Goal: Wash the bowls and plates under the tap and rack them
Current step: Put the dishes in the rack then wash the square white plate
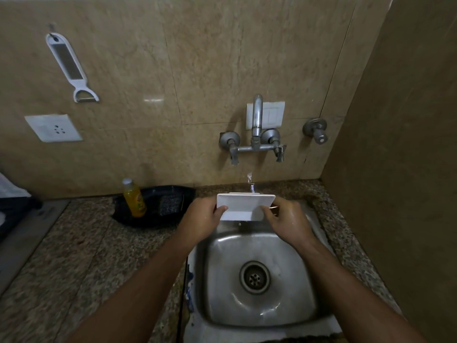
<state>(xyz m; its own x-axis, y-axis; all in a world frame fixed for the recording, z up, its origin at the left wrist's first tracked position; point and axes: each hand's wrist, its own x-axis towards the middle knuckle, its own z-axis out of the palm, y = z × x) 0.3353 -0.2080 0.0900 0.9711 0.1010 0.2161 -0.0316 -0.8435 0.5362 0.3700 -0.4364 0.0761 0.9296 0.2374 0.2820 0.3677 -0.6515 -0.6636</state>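
Home kitchen: sink (259, 315), wall tap (257, 115), peeler (68, 65).

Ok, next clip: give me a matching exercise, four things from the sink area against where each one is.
Things:
1. white dish
2. yellow bottle
3. peeler
4. drain

Places:
A. hanging on the wall, upper left
B. in the bottom of the sink
C. held by the left hand and right hand under the tap
D. standing in the black tray on the counter

Pairs: 1-C, 2-D, 3-A, 4-B
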